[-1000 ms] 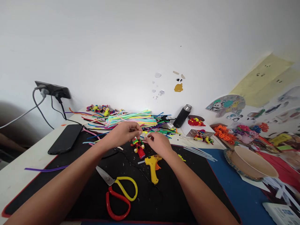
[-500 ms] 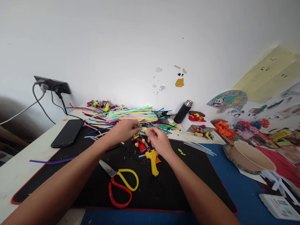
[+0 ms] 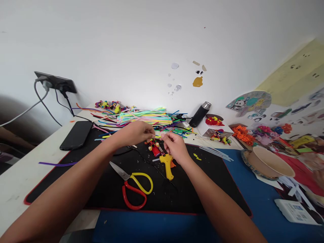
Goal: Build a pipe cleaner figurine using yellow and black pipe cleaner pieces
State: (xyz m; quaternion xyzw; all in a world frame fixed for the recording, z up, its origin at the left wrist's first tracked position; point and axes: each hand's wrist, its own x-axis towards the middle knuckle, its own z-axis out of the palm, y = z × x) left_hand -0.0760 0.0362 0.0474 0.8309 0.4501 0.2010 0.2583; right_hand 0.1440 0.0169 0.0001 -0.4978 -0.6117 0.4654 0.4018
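Observation:
My left hand (image 3: 141, 131) is closed in a pinch above the far part of the black mat (image 3: 187, 199). Facing it, my right hand (image 3: 174, 144) pinches too, its fingertips close to the left ones. A short yellow pipe cleaner (image 3: 157, 136) shows between the two sets of fingertips; its ends are hidden by them. Just below lies a small red figure (image 3: 155, 151) with yellowish round parts, partly covered by the hands. The yellow glue gun (image 3: 167, 166) rests beside it, nozzle toward the figure. Nearer me, scissors (image 3: 134, 187) with one red and one yellow handle lie spread apart.
Behind the hands is a heap of colored pipe cleaners (image 3: 144, 116). A phone (image 3: 76, 135) lies left, a black flask (image 3: 199, 114) leans near the wall. Clear glue sticks (image 3: 216, 152), a bowl (image 3: 273, 165) and a white box (image 3: 296, 212) are on the right.
The view has tilted slightly, so the table appears higher and the scissors and glue gun a little further right. Both hands stay pinched close together over the figure.

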